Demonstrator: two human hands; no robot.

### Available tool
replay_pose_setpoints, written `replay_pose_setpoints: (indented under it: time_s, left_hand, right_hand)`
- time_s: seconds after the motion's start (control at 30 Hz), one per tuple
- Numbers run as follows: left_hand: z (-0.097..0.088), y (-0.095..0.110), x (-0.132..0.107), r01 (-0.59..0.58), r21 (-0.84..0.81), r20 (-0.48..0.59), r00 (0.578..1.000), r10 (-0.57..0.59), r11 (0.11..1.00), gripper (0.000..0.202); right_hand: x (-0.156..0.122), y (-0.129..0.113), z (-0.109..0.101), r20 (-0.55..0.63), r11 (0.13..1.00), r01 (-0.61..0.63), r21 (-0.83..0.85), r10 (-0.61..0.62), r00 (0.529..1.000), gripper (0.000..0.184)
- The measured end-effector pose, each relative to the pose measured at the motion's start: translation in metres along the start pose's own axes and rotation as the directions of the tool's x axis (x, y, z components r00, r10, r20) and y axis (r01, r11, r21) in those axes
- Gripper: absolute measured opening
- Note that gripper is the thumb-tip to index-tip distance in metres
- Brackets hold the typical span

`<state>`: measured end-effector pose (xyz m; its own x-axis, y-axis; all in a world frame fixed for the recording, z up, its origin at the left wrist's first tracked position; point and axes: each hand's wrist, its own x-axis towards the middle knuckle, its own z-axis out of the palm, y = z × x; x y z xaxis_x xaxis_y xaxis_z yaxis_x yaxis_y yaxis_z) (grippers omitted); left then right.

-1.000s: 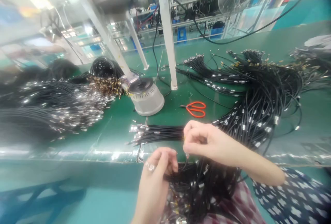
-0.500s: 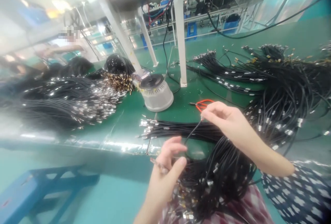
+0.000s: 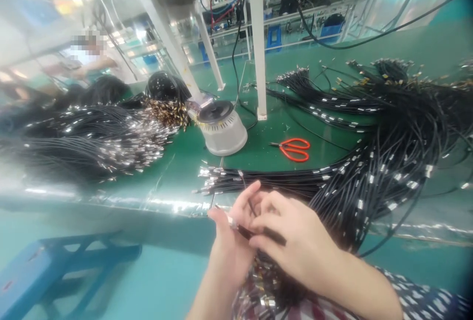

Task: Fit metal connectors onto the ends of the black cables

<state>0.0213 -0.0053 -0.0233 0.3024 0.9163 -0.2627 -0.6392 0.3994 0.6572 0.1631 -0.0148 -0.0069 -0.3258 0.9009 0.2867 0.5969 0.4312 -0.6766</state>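
My left hand (image 3: 231, 256) is palm up in front of the table edge, its fingers curled around a black cable (image 3: 244, 231). The cable's pale metal end lies beside my left thumb. My right hand (image 3: 299, 236) has come against the left one, and its fingers and thumb pinch the same cable over the left palm. A second thin cable end sticks up past the left fingertips. Below both hands a heap of black cables with metal ends (image 3: 266, 285) rests on my lap. Partly hidden behind my hands, a bundle of black cables (image 3: 281, 178) lies along the table.
Orange-handled cutters (image 3: 294, 149) lie on the green table (image 3: 258, 147). Left of them stands a round grey-white device with a black top (image 3: 225, 135). Cable piles lie at left (image 3: 121, 137) and right (image 3: 399, 127). White posts (image 3: 256, 39) rise behind. A blue stool (image 3: 37, 270) stands lower left; a person sits far left.
My right hand has come down and left from beside the cutters to meet my left hand. The cutters now show fully. My left hand's fingers have closed in more.
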Motion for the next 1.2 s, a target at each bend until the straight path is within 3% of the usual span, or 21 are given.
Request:
replay_pose_setpoints:
  time_s: [0.13,0.2,0.3,0.37,0.47,0.6,0.8,0.87,1.03,1.13,1.2]
  left_hand:
    - [0.003,0.0,-0.003,-0.018,0.02,0.026,1.0,0.017,1.0,0.093]
    - [0.004,-0.001,-0.003,-0.045,0.091,-0.012,0.999,0.047,0.995,0.07]
    - [0.006,-0.005,-0.001,-0.165,0.215,-0.137,0.971,0.197,0.962,0.026]
    - [0.008,-0.006,0.0,-0.246,0.236,-0.198,0.935,0.294,0.94,0.019]
    - [0.015,-0.006,0.0,-0.302,0.261,-0.231,0.903,0.363,0.917,0.042]
    - [0.023,-0.001,0.0,-0.331,0.302,-0.187,0.899,0.396,0.894,0.072]
    - [0.018,0.009,0.01,-0.264,0.073,-0.12,0.955,0.271,0.962,0.068]
    - [0.015,0.011,0.012,-0.253,0.076,-0.113,0.959,0.261,0.964,0.066]
    - [0.014,0.012,0.012,-0.26,0.263,-0.08,0.954,0.289,0.929,0.086]
    - [0.019,0.01,0.013,-0.276,0.076,-0.068,0.957,0.281,0.958,0.082]
    - [0.022,0.008,0.015,-0.282,-0.046,-0.104,0.955,0.277,0.958,0.077]
  right_hand:
    - [0.001,0.003,0.002,0.014,0.978,-0.144,0.153,0.144,0.99,0.014]
    - [0.002,0.004,-0.002,-0.009,0.971,-0.168,0.168,0.172,0.985,0.012]
    - [0.001,0.005,-0.006,-0.065,0.975,-0.178,0.136,0.188,0.98,0.01]
    - [0.0,0.006,-0.006,-0.084,0.972,-0.188,0.138,0.201,0.976,0.012]
    - [-0.001,0.009,-0.007,-0.103,0.947,-0.237,0.218,0.263,0.959,0.013]
    - [-0.002,0.018,-0.011,-0.1,0.858,-0.306,0.413,0.377,0.921,0.016]
    - [0.0,0.025,-0.019,-0.011,0.681,-0.251,0.688,0.356,0.935,0.028]
    - [0.0,0.027,-0.02,0.002,0.642,-0.22,0.735,0.322,0.947,0.03]
    - [-0.004,0.036,-0.021,0.061,0.589,-0.219,0.777,0.276,0.959,0.035]
    - [-0.004,0.038,-0.018,0.057,0.594,-0.225,0.772,0.289,0.956,0.034]
    - [-0.002,0.035,-0.015,0.026,0.655,-0.223,0.722,0.296,0.955,0.032]
